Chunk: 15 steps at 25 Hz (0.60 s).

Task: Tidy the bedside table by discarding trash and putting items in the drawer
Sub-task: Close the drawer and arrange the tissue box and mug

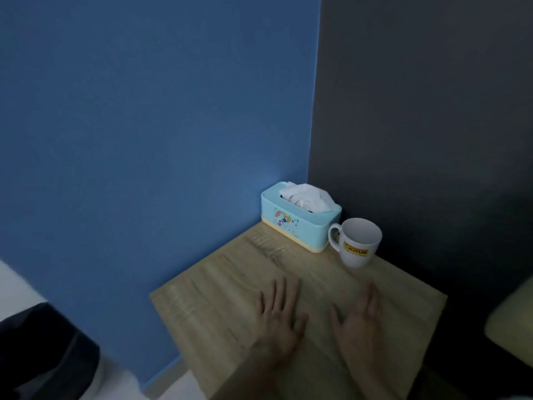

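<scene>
A: What is around the bedside table (219,298)?

B: The table has a top of light wood grain and it stands in a corner of the room. Behind it and to its left is a blue wall (144,111). To its right is a dark grey wall (432,96).

A: And lower down?

B: The floor (177,389) left of the table is pale. Further left is a dark shape (43,356); I cannot tell what it is. Right of the table a pale yellowish cushioned edge (510,321) shows. The light is dim.
</scene>
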Available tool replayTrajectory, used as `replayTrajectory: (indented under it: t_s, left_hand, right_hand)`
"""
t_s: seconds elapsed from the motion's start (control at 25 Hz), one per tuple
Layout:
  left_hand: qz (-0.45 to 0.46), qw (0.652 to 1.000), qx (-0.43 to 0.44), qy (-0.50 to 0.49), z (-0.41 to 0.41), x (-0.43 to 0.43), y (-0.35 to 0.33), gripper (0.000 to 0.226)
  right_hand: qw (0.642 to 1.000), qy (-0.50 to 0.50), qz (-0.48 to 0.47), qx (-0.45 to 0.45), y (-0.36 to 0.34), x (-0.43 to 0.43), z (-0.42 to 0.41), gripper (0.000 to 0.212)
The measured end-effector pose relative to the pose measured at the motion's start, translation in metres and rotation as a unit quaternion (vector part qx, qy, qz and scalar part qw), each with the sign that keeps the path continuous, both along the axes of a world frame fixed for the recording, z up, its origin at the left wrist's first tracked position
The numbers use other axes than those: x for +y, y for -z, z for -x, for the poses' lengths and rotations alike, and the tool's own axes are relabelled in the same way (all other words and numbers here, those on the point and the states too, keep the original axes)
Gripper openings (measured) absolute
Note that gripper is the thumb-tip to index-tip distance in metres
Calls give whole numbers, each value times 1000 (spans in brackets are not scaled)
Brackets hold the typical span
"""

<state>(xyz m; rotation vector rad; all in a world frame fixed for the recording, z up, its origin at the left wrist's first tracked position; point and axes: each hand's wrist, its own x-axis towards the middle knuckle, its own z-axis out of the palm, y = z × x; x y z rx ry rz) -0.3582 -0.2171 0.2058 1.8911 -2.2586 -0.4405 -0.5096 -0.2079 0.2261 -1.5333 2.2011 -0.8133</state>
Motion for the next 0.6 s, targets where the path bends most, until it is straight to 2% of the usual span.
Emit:
replayTrajectory:
  t_s: [0.08,0.12,0.2,0.24,0.28,0.4,0.48,0.6]
  left_hand:
    - [-63,996,-61,6,1,33,-1,54]
    - [-67,995,-72,12,1,48,-5,65]
    - [-53,998,-18,5,5,78,-18,103]
    - [-86,996,-16,9,6,93,-23,115]
    - [-121,992,-33,22,6,111,-28,113]
    - [-181,982,-57,18,5,149,-46,58]
    - [-201,978,-53,24,2,161,-47,53]
    - [-178,982,-53,22,0,160,-40,53]
  right_hand:
    - [996,-29,-11,80,0,37,-14,72]
    - [995,-37,-6,95,4,53,-21,66]
    - [992,-57,-13,109,10,92,-34,63]
    - [990,-65,-19,126,11,109,-40,61]
    - [988,-74,-27,135,10,128,-45,60]
    - [982,-107,-44,150,8,166,-51,58]
    - [979,-117,-48,160,7,177,-53,58]
    - [978,-103,-36,177,6,175,-56,60]
